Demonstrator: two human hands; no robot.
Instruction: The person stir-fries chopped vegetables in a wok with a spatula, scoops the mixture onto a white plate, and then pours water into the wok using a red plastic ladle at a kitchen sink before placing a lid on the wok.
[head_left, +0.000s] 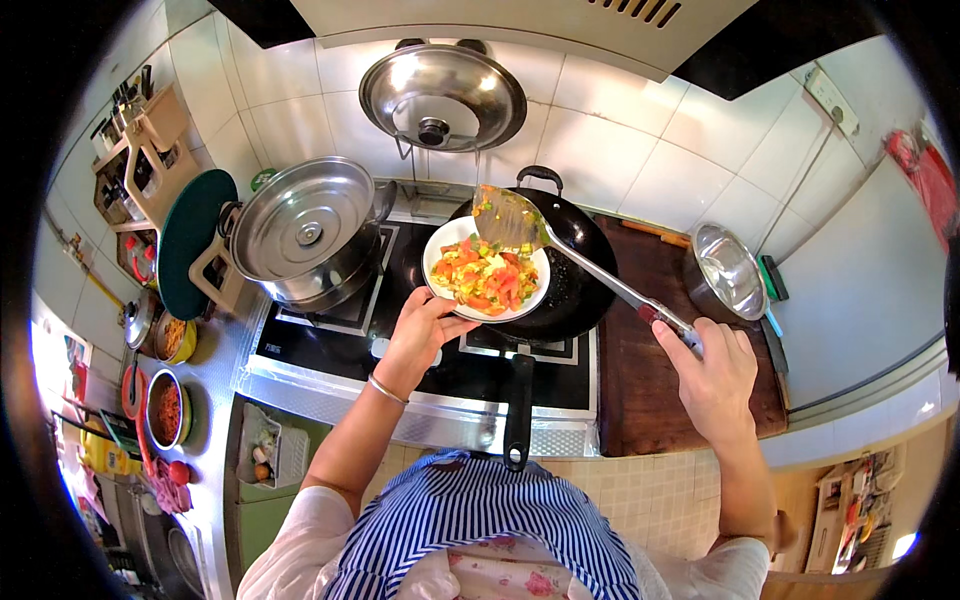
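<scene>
My left hand (421, 335) grips the near-left rim of a white plate (448, 232) heaped with scrambled egg and tomato (491, 279). The plate is held up over the left part of a black wok (585, 259), whose long handle (518, 405) points toward me. In my right hand (712, 371) is the handle of a metal wok spatula (600, 276). Its blade (510, 217), smeared with bits of food, hangs over the far edge of the plate. Whether the blade touches the food I cannot tell. Dark, wet-looking metal shows inside the wok.
Left of the wok, a lidded steel steamer pot (307, 232) sits on the gas hob (330, 352). A dark wooden board (637, 390) lies to the right, with a steel bowl (727, 270) at its back. Bowls of shredded food (169, 409) line the left counter. A wok lid (442, 97) hangs on the wall.
</scene>
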